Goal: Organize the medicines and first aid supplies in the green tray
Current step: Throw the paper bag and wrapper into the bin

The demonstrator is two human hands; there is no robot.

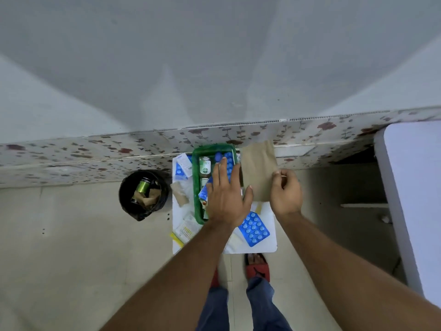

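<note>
A green tray [196,187] sits on a small white table [269,242]. Inside it stand a small brown bottle [204,166] and blue blister packs [228,161]. My left hand [228,197] is spread flat, fingers apart, over the tray's right half and hides part of its contents. My right hand [285,192] pinches the right edge of a brown paper bag [259,173] that lies just right of the tray. Another blue blister pack [254,229] lies on the table near the front, below my hands.
Left of the tray lie a white-and-blue medicine box [182,166], a tan bandage roll [179,193] and white strips [187,229]. A black bin [143,193] with rubbish stands on the floor at left. A white surface [415,187] rises at right. A floral-patterned ledge [95,151] runs behind.
</note>
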